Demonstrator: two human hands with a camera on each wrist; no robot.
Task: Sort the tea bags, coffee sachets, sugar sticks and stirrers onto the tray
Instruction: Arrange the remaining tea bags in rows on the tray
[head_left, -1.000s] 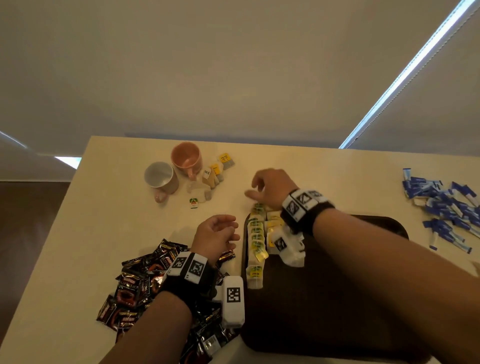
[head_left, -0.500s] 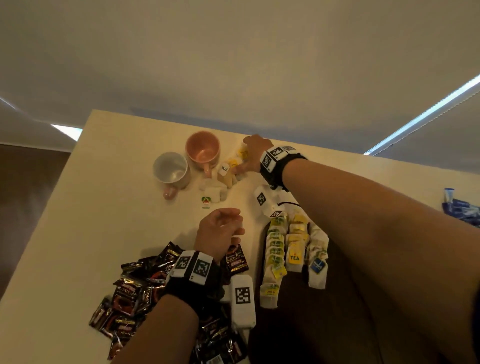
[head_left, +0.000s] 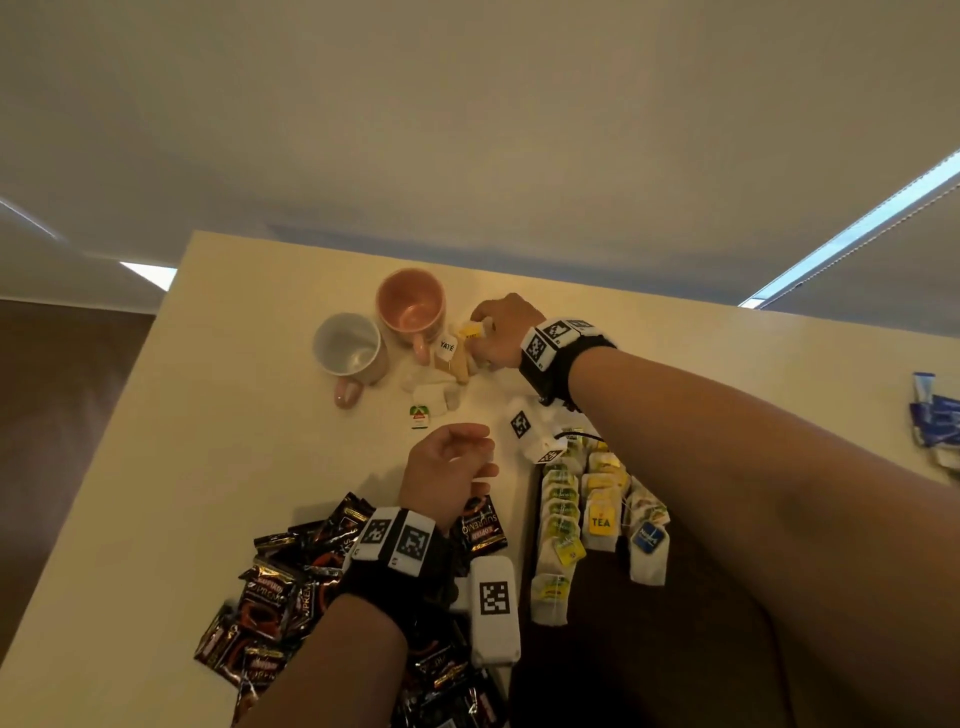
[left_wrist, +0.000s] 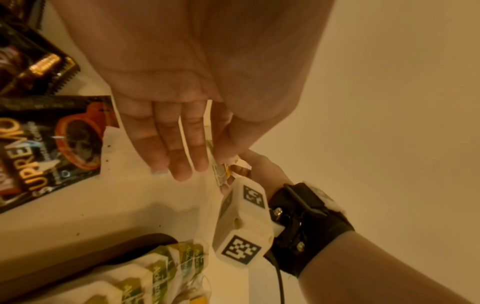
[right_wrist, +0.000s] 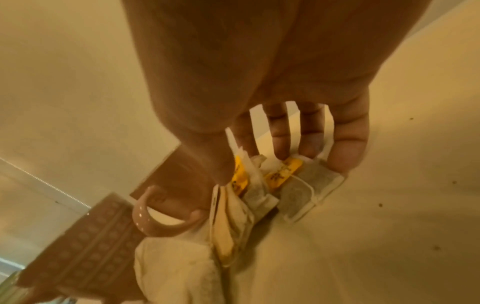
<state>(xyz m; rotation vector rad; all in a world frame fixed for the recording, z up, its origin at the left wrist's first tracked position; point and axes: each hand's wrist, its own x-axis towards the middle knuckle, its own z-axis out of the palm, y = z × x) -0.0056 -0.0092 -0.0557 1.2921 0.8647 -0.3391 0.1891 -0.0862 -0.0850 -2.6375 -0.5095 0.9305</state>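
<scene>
Loose tea bags (head_left: 452, 358) lie by the pink mug (head_left: 410, 301). My right hand (head_left: 480, 327) is down on them; in the right wrist view the right hand (right_wrist: 249, 164) pinches the yellow-tagged tea bags (right_wrist: 298, 185) between thumb and fingertips. My left hand (head_left: 483, 462) hovers over the table, fingers relaxed and holding nothing, as the left wrist view of the left hand (left_wrist: 187, 168) confirms. Rows of tea bags (head_left: 561, 519) lie on the dark tray (head_left: 623, 649). Coffee sachets (head_left: 291, 587) are piled at the near left, blue sugar sticks (head_left: 935, 415) at the right edge.
A white mug (head_left: 348, 348) stands left of the pink one, whose handle (right_wrist: 145, 216) is next to my right thumb. One coffee sachet (left_wrist: 46, 144) lies beside the left hand. The tray's corner (left_wrist: 145, 240) is just below it. The table's left edge is close to the mugs.
My right hand has moved from the tray's far edge out to the loose tea bags by the pink mug and closed on them. The left hand has stayed put.
</scene>
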